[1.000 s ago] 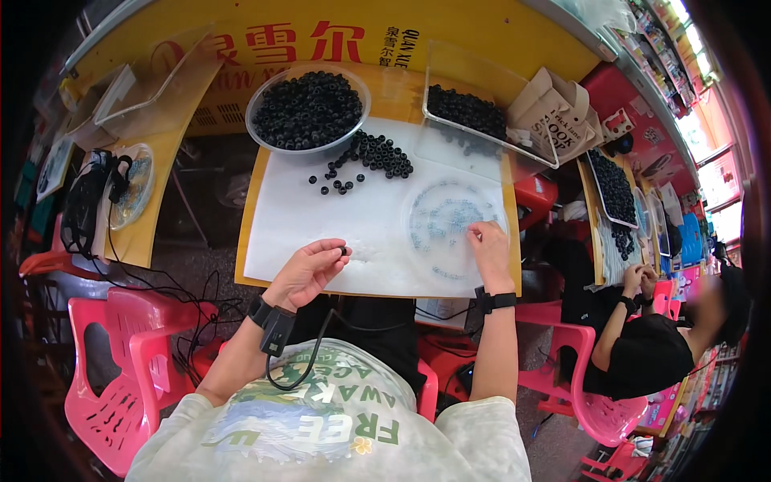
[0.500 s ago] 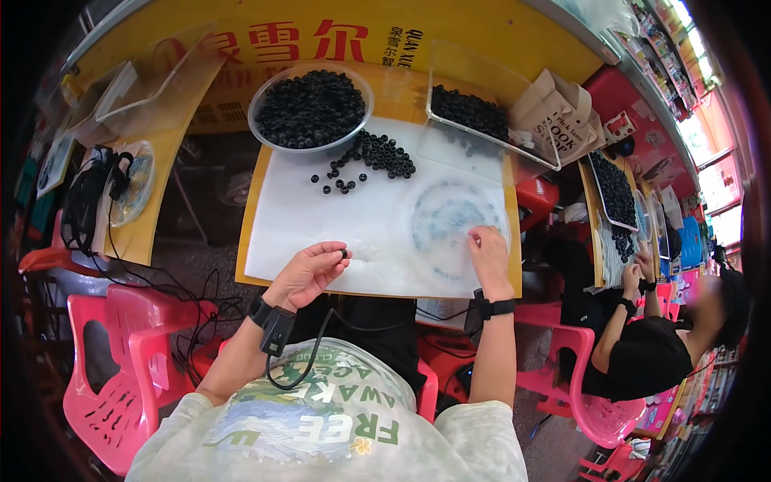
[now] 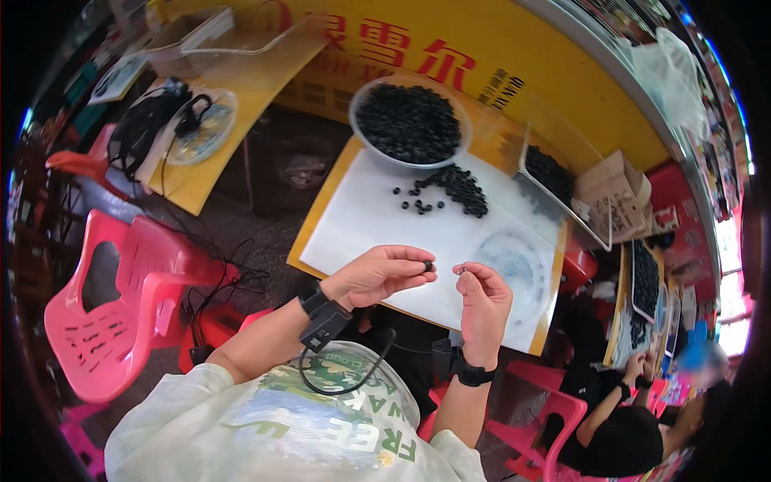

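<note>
Over the near edge of the white board (image 3: pixel 345 229) my two hands are close together. My left hand (image 3: pixel 377 275) pinches a small black ring-shaped piece (image 3: pixel 429 266) between thumb and fingertips. Facing it, a short gap away, my right hand (image 3: pixel 484 301) is closed in a pinch; a tiny thing shows at its fingertips, too small to name. Beyond them, several loose black pieces (image 3: pixel 464 191) lie heaped on the board, beside a see-through bowl (image 3: pixel 464 145) full of them. Right of my right hand sits a shallow see-through round dish (image 3: pixel 524 309) with small bluish-grey bits.
A see-through bin (image 3: pixel 590 233) of black pieces and a tan bag (image 3: pixel 614 193) stand at the far right. Pink chairs (image 3: pixel 104 309) flank me, and cables (image 3: pixel 213 281) hang at the left. A person in black (image 3: pixel 622 434) works at another table on the right.
My right hand has left the round dish and come in toward my left hand, still pinched. The left hand keeps its black piece. The whole view has turned and shifted.
</note>
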The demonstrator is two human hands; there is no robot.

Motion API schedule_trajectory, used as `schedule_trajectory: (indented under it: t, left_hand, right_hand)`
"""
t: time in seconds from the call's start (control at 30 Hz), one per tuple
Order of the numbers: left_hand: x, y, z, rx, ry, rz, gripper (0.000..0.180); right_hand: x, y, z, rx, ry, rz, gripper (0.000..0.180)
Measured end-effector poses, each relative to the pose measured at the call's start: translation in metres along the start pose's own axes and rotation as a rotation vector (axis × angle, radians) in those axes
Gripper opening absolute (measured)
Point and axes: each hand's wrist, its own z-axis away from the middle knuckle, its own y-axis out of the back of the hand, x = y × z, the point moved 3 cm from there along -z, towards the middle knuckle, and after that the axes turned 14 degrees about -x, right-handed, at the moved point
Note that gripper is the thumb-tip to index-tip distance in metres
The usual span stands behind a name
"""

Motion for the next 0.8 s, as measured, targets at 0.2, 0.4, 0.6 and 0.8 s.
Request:
schedule_trajectory:
  t: [0.2, 0.4, 0.6, 0.8]
  left_hand:
    - [0.006, 0.008, 0.013, -0.032, -0.053, -0.044, 0.025]
    - [0.005, 0.016, 0.018, 0.037, -0.099, -0.003, 0.025]
    - [-0.003, 0.025, 0.014, 0.054, -0.097, 0.069, 0.025]
    - [-0.006, 0.031, 0.014, 0.118, -0.118, 0.086, 0.027]
  right_hand:
    - [0.009, -0.040, -0.010, -0.002, 0.022, 0.364, 0.010]
    - [0.005, -0.062, -0.011, -0.002, 0.184, 0.771, 0.012]
    - [0.012, -0.066, -0.010, 0.019, 0.227, 0.832, 0.013]
    - [0.023, -0.071, -0.007, -0.048, 0.328, 1.090, 0.020]
